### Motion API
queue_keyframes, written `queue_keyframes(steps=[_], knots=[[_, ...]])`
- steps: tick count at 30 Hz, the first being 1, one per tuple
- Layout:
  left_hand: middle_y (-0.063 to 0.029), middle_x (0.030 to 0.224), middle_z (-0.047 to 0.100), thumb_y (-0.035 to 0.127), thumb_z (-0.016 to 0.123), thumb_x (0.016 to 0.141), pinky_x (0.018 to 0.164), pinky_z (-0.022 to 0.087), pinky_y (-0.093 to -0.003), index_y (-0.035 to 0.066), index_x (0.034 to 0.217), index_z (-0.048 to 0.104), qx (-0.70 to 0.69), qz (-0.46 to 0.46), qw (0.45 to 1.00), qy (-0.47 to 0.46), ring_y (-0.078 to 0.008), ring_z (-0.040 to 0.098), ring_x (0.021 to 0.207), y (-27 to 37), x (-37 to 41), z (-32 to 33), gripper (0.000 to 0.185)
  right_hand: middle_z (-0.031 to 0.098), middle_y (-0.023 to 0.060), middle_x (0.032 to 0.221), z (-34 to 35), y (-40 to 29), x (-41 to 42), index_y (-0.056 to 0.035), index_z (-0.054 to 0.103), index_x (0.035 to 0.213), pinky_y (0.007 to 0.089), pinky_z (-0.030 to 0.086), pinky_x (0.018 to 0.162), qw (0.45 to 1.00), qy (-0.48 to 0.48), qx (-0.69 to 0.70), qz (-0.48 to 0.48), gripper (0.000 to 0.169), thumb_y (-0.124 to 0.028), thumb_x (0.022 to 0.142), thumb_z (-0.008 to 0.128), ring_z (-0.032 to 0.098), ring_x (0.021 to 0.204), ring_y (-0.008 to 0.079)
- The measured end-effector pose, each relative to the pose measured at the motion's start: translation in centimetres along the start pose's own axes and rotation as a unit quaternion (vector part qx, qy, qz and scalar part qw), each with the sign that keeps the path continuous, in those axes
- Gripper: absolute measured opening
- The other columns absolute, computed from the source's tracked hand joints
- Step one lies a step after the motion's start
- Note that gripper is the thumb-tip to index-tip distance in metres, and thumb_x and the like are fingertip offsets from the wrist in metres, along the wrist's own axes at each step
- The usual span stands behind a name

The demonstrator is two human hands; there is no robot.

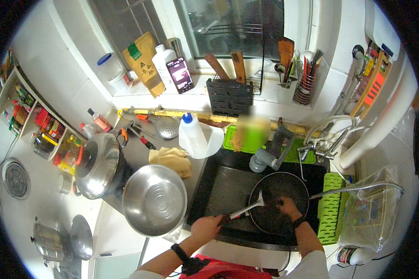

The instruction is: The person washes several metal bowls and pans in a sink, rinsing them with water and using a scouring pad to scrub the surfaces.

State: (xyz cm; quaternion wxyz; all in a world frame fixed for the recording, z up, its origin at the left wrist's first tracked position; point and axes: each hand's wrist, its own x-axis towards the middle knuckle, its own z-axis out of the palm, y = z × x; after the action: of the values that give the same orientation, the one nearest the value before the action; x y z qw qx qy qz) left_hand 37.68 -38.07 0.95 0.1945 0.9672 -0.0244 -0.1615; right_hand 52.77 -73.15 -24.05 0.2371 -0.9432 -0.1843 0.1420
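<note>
A dark round pan (279, 223) lies in the black sink (220, 188). My left hand (207, 226) is closed around the dark handle of a metal kitchen utensil (246, 209), whose wide pale head is over the pan's left part. My right hand (288, 207) is inside the pan, its fingers bent down near its middle; whether they hold something is not clear. A grey faucet (265, 158) stands at the sink's back edge, above the pan's rim. Left of the sink is a large, shiny metal bowl (155, 200).
A lidded pot (96, 165), a folded yellow cloth (171, 161) and a white bottle with a blue cap (193, 137) stand left of and behind the sink. Green mats (330, 209) line its right and back edges. A knife block (230, 97) and a phone (179, 75) are on the sill.
</note>
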Motion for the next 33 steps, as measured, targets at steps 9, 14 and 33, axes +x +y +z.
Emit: queue_keyframes(steps=[9, 14, 33], knots=[[-0.0056, 0.065, 0.059, 0.020, 0.060, 0.081, 0.048, 0.044, -0.0267, 0.005, 0.104, 0.060, -0.381, -0.170, 0.906, -0.071, -0.0143, 0.056, 0.054, -3.8, -7.8, -4.8, 0.027, 0.059, 0.0169, 0.101, -7.6, -5.3, -2.0, -0.0025, 0.057, 0.106, 0.0389, 0.049, 0.072, 0.999, 0.037, 0.022, 0.024, 0.038, -0.017, 0.073, 0.068, 0.058, 0.090, 0.0304], [0.0001, 0.064, 0.046, 0.019, 0.055, 0.084, 0.037, 0.031, -0.0188, -0.001, 0.105, 0.053, -0.670, -0.226, 0.704, -0.067, -0.0058, 0.039, 0.044, -5.3, -13.6, -8.1, 0.029, 0.058, 0.0165, 0.101, -8.1, -5.3, -1.6, -0.0021, 0.055, 0.108, 0.0371, 0.050, 0.070, 0.992, 0.042, 0.108, 0.039, 0.038, -0.016, 0.075, 0.067, 0.058, 0.088, 0.0279], [0.0025, 0.062, 0.038, 0.010, 0.049, 0.081, 0.030, 0.023, -0.0137, -0.008, 0.108, 0.046, -0.855, -0.206, 0.474, 0.049, -0.0018, 0.029, 0.040, -14.2, -19.5, -5.4, 0.033, 0.058, 0.0169, 0.101, -5.7, -5.3, 0.3, -0.0001, 0.055, 0.109, 0.0369, 0.049, 0.069, 0.997, 0.010, 0.082, 0.003, 0.043, -0.018, 0.072, 0.069, 0.060, 0.084, 0.0270]])
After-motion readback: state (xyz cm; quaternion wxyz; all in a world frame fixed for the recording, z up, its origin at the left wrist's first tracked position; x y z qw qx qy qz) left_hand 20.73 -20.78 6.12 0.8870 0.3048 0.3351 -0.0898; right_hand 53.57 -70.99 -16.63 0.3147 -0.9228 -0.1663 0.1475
